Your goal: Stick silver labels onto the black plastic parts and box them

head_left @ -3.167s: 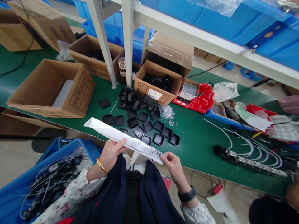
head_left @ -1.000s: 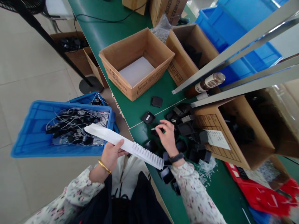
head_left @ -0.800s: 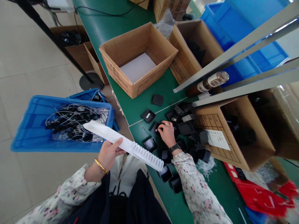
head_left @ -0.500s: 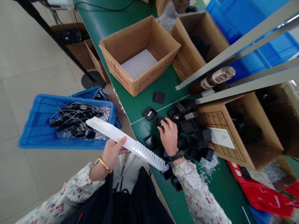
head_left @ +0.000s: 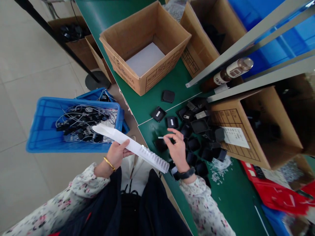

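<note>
My left hand (head_left: 117, 152) is closed around a long white strip of stickers (head_left: 128, 144), its small labels in a row toward the right end. Thumb and forefinger of my right hand (head_left: 176, 147) pinch a small white sticker (head_left: 160, 137). It hovers over or just touches a black plastic case (head_left: 161, 145); which of these I cannot tell. Behind it lies a black case with a white label (head_left: 172, 122). Another labelled black case (head_left: 158, 113) sits to its left, and a case without a visible label (head_left: 168, 96) lies farther back. More black cases (head_left: 199, 125) are heaped right of my hand.
An open cardboard box (head_left: 145, 82) with a white sheet inside stands at the back. Another carton (head_left: 236, 131) is on the right, near grey shelf bars (head_left: 246, 37) and a bottle (head_left: 231, 73). A blue bin (head_left: 36, 127) of cabled parts is on the left.
My right hand has drawn back from the middle black case, which now shows a white label. It now holds a sticker at the nearer case. My left hand keeps the strip.
</note>
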